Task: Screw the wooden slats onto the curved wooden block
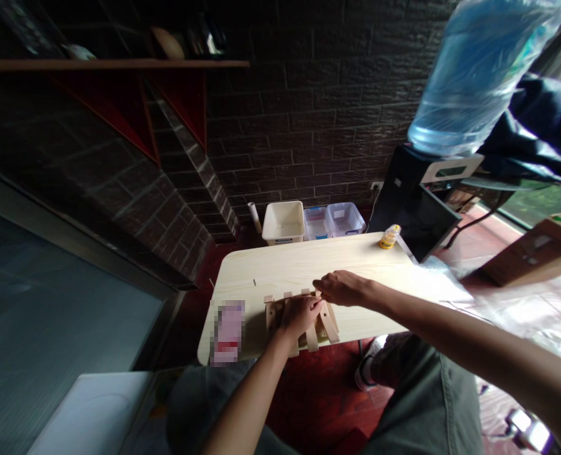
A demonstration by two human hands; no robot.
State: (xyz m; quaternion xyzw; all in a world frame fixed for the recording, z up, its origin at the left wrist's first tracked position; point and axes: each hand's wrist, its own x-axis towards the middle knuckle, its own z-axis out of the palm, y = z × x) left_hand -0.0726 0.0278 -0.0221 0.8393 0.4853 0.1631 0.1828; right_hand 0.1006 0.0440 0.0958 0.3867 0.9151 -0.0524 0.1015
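A small wooden frame (326, 321) with several slats sits at the near edge of the pale wooden table (356, 262). My left hand (302, 316) lies over the middle of it, fingers closed and their tips close to my right hand. At the frame's far right corner, my right hand (341, 287) is closed in a pinch. Whatever the fingers of either hand hold is hidden or too small to make out. A small dark pin-like piece (254, 282) rests on the tabletop, left of the frame and farther back.
A blurred pink package (228, 333) lies at the table's left. A yellow-capped clear bottle (390, 237) stands at the far right corner. Behind the table are a cream bin (283, 221) and clear plastic boxes (345, 218). A water dispenser (406, 189) stands to the right.
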